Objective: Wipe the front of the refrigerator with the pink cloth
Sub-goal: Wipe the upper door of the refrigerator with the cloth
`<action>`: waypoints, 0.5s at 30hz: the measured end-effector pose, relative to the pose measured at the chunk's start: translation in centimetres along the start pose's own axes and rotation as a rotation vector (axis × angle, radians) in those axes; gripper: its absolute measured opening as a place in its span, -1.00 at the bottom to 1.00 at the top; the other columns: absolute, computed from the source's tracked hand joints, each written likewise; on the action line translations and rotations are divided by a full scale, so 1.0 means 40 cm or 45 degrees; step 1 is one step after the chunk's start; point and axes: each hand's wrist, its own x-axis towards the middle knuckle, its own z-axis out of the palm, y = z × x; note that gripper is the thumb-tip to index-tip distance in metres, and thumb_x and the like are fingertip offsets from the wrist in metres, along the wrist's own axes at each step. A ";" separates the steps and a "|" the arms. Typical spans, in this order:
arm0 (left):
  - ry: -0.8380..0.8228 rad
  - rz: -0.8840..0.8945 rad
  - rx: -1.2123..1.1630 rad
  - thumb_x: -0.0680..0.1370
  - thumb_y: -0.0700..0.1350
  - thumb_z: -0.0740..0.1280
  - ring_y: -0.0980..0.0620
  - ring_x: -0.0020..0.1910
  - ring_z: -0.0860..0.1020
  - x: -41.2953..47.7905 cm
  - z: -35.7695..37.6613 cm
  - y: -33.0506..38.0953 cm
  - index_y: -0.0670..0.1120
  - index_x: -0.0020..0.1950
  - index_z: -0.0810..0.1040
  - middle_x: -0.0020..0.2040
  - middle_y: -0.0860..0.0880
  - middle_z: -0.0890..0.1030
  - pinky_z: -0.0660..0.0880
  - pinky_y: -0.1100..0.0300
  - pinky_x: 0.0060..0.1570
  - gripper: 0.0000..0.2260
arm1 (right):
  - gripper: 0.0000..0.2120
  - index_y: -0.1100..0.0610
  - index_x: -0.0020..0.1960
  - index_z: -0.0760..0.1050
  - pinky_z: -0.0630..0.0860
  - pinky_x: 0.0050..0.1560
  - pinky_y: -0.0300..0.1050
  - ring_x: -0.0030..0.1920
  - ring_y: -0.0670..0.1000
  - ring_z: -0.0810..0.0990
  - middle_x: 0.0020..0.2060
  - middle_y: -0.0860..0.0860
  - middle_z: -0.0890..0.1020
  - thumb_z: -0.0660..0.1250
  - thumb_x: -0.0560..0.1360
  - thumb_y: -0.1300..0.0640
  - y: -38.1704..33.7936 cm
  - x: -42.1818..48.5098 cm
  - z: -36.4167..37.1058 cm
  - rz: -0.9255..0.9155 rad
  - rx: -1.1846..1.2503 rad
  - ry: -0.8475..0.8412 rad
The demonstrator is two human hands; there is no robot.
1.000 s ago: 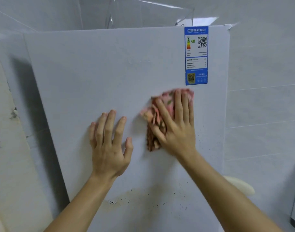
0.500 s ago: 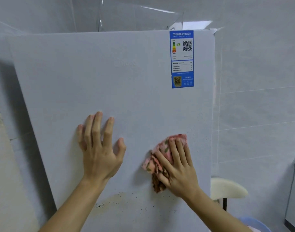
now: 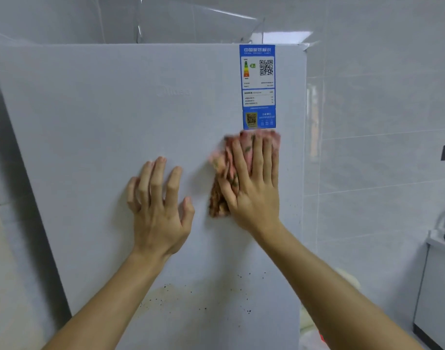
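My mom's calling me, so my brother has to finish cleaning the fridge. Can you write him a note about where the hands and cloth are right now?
The left hand is open, flat on the refrigerator door.
The right hand has straight fingers pressing the pink cloth on the door, just under the blue label.
Done: the upper door looks clean.
Left: the brown smear and dark specks low on the door, below both hands.
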 end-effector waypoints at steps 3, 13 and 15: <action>0.011 -0.015 -0.004 0.61 -0.02 0.27 -0.26 0.59 0.24 -0.003 0.002 0.005 -0.17 0.54 0.42 0.58 -0.25 0.34 0.14 -0.28 0.54 -0.49 | -0.30 0.08 0.71 0.07 0.02 0.66 0.33 0.68 0.32 0.00 0.70 0.17 -0.06 0.21 0.68 -0.15 0.049 -0.216 -0.019 -0.057 -0.001 -0.132; 0.005 0.033 -0.009 0.60 0.00 0.31 -0.27 0.58 0.25 0.006 0.019 0.047 -0.14 0.53 0.45 0.58 -0.23 0.34 0.16 -0.29 0.53 -0.48 | -0.44 0.03 0.61 0.36 0.09 0.63 0.35 0.65 0.36 0.12 0.63 0.30 0.16 0.25 0.68 -0.14 0.134 0.041 -0.028 0.046 0.005 0.050; -0.004 0.034 -0.002 0.59 0.00 0.31 -0.26 0.58 0.25 0.007 0.018 0.047 -0.14 0.53 0.44 0.58 -0.23 0.35 0.16 -0.29 0.53 -0.48 | -0.44 -0.02 0.63 0.34 0.06 0.65 0.29 0.66 0.31 0.10 0.64 0.30 0.16 0.18 0.68 -0.20 0.151 0.177 -0.029 0.152 0.007 0.084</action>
